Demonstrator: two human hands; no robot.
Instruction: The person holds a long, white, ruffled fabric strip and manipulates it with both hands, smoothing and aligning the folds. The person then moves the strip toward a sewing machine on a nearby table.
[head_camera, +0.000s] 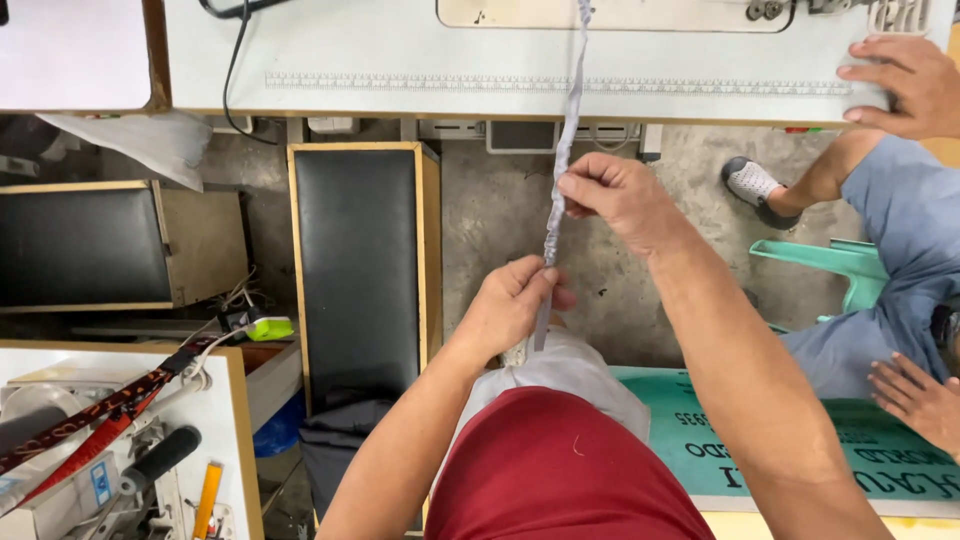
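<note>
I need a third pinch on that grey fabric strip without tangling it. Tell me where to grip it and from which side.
Probably grip the grey fabric strip on its free taut run above the right hand, below the table edge. Come from the left side: the right hand and forearm fill the right, while the left hand pinches lower down. It is thin, so pinch across its width.

light: bright, even, overhead | shadows: soft, faint | focus: sharp | distortion: slight wide-angle bend at edges
</note>
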